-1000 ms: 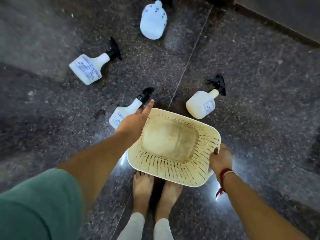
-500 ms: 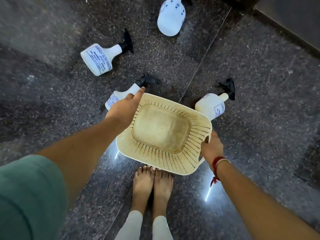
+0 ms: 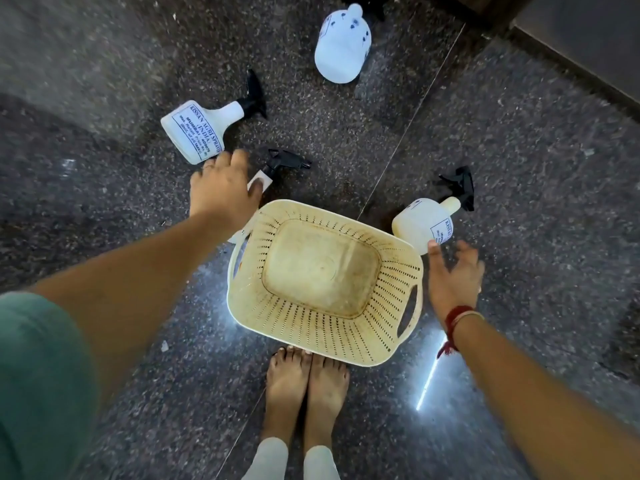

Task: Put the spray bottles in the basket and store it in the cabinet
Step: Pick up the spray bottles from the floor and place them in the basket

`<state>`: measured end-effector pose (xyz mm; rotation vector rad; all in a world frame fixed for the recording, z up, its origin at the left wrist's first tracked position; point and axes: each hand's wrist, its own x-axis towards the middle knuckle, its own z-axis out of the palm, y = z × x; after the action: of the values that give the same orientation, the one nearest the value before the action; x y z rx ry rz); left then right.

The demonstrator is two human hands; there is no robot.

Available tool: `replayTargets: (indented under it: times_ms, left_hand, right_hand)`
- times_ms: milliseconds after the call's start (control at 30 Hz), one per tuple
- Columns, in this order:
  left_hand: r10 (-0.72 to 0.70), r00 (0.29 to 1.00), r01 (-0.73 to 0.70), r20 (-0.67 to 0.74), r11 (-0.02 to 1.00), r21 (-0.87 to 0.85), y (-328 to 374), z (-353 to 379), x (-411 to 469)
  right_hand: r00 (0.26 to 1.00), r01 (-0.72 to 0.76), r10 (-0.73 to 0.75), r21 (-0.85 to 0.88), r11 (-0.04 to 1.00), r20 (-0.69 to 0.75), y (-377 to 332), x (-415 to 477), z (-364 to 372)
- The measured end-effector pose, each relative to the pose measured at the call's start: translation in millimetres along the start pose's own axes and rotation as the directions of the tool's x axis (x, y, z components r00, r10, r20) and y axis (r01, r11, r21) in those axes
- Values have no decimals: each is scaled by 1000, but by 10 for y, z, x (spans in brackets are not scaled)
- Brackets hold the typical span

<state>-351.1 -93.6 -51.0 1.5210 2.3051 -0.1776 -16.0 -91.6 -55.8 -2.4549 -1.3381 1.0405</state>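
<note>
The cream perforated basket (image 3: pixel 313 329) stands empty on the dark granite floor, with neither hand touching it. Several white spray bottles with black triggers lie around it. My left hand (image 3: pixel 221 190) hovers over the body of the middle bottle (image 3: pixel 265 176), fingers spread; whether it touches the bottle is unclear. My right hand (image 3: pixel 453 275) is open beside the basket's right handle, fingertips just short of the right bottle (image 3: pixel 420 223). A labelled bottle (image 3: pixel 197 129) lies farther left. Another bottle (image 3: pixel 343 46) lies at the far top.
My bare feet (image 3: pixel 306 379) stand against the basket's near edge. A dark raised ledge (image 3: pixel 588 46) runs across the top right corner. A floor joint line (image 3: pixel 415 109) runs diagonally past the basket.
Both hands have let go of the basket, which now rests on the floor. My left hand moved forward over the middle bottle, and my right hand opened toward the right bottle.
</note>
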Motion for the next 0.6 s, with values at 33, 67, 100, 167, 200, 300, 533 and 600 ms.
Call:
replayTargets:
  times_ms: [33, 67, 100, 167, 200, 300, 533, 600]
  left_hand:
    - [-56, 998, 55, 39, 998, 15, -12, 26, 72]
    - [-104, 991, 101, 88, 994, 34, -25, 64, 131]
    - [-141, 980, 134, 144, 989, 56, -37, 116, 183]
    - [-184, 946, 159, 267, 981, 112, -49, 248, 271]
    - [-193, 927, 158, 320, 978, 133, -46, 321, 307]
    - [-224, 888, 198, 402, 975, 104, -19, 471, 391]
    - [-272, 817, 216, 508, 962, 168, 64, 565, 451]
    - [-263, 840, 242, 475, 964, 108, 53, 553, 427]
  right_hand:
    - [999, -42, 42, 19, 999, -18, -19, 102, 8]
    - [994, -102, 103, 48, 994, -23, -37, 201, 12]
    - [984, -175, 176, 89, 981, -12, -54, 296, 18]
    - [948, -319, 316, 196, 927, 49, -81, 476, 33]
    - [929, -370, 359, 245, 896, 90, -86, 559, 45]
    - [896, -437, 388, 284, 853, 215, -102, 785, 85]
    - [836, -468, 329, 257, 845, 440, -370, 1017, 271]
    - [822, -504, 331, 321, 802, 463, -439, 1039, 329]
